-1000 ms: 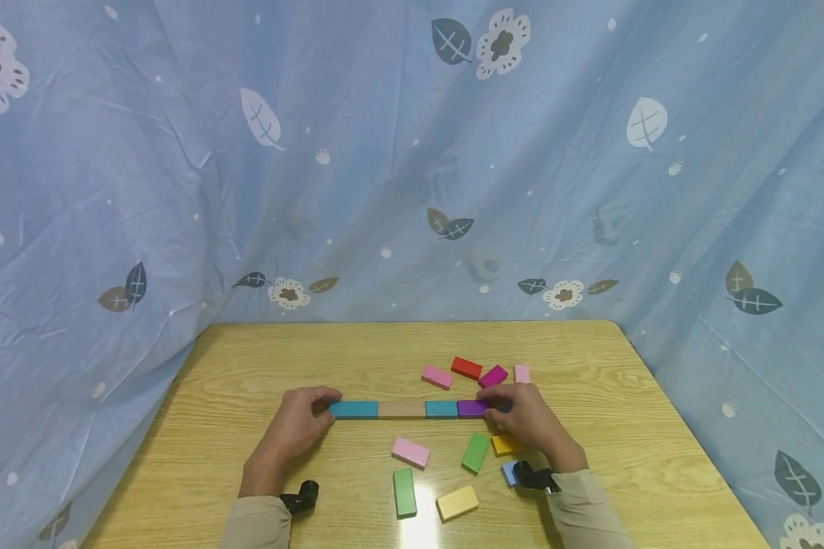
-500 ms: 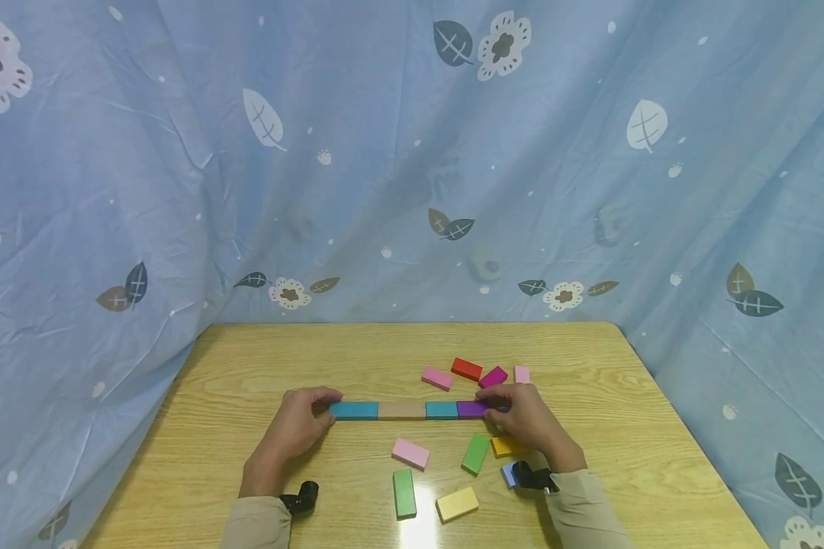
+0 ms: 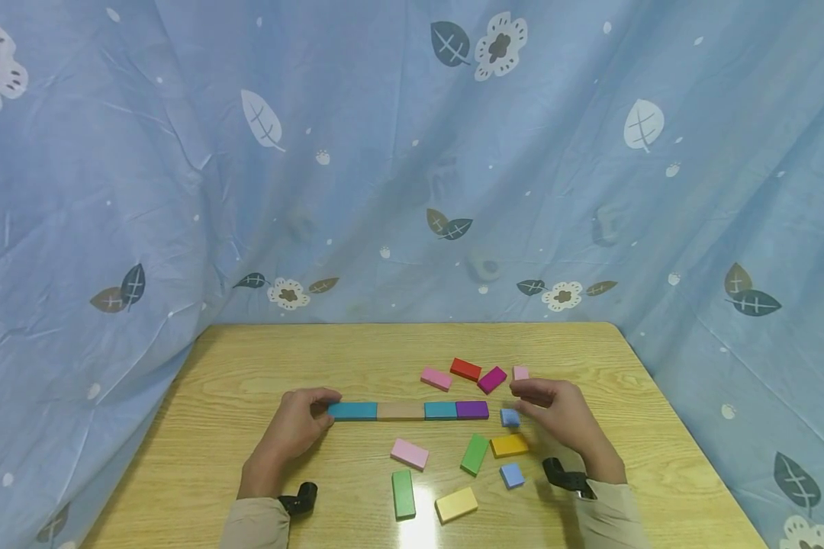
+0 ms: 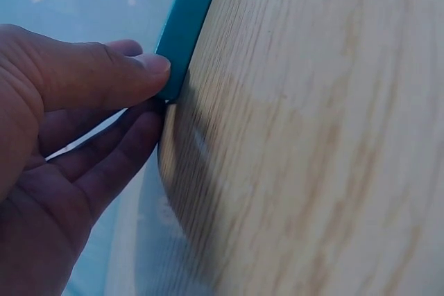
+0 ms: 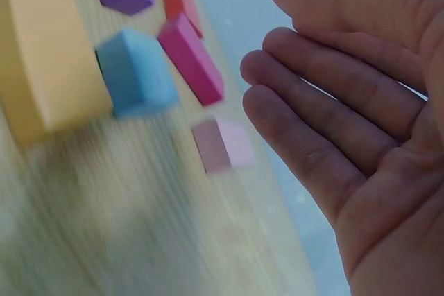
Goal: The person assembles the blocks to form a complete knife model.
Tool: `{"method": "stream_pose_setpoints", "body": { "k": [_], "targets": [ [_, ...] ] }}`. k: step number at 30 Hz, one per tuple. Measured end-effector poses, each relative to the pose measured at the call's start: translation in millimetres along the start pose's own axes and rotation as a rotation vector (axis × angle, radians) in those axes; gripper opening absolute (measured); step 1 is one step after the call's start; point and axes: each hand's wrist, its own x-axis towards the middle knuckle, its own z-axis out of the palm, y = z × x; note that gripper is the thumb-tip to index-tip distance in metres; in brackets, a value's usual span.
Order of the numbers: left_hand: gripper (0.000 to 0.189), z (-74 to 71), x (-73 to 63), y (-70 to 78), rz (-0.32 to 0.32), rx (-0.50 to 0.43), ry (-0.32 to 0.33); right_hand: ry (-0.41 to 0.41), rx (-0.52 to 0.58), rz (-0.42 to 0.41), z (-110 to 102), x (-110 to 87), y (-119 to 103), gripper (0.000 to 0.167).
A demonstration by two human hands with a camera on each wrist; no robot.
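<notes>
A straight row on the table joins a long teal block (image 3: 353, 412), a tan block (image 3: 401, 412), a short teal block (image 3: 441, 411) and a purple block (image 3: 472, 410). My left hand (image 3: 299, 418) pinches the row's left end, with the thumb on the long teal block's side in the left wrist view. Right of the purple block, my right hand (image 3: 561, 412) holds nothing, its fingers loosely extended. Closest to it are a small blue block (image 3: 510, 418) and a pale pink block (image 3: 519, 373), both apart from the fingers in the right wrist view.
Behind the row lie a pink block (image 3: 436, 379), a red block (image 3: 465, 370) and a magenta block (image 3: 492, 380). In front are a green block (image 3: 403, 494), a yellow block (image 3: 456, 504), an orange block (image 3: 509, 445) and others. A curtain (image 3: 412, 168) hangs behind the table (image 3: 261, 358).
My right hand has let go at the row's right end and moved right, uncovering the purple block's end and the small blue block. The left hand stays in place.
</notes>
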Motion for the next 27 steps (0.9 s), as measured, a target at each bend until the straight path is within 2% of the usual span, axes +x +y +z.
{"method": "stream_pose_setpoints", "body": {
  "k": [4, 13, 27],
  "targets": [
    [0.036, -0.5, 0.2, 0.3, 0.0, 0.001, -0.004, 0.039, 0.024, 0.044, -6, -11.7, 8, 0.03],
    [0.036, 0.4, 1.5, -0.5, -0.021, -0.007, -0.006, 0.026, 0.172, 0.096, 1, -25.3, 24, 0.037],
    [0.037, 0.4, 2.0, -3.7, -0.012, -0.016, -0.009, 0.028, 0.117, 0.106, 21, -13.3, 27, 0.038]
  ]
}}
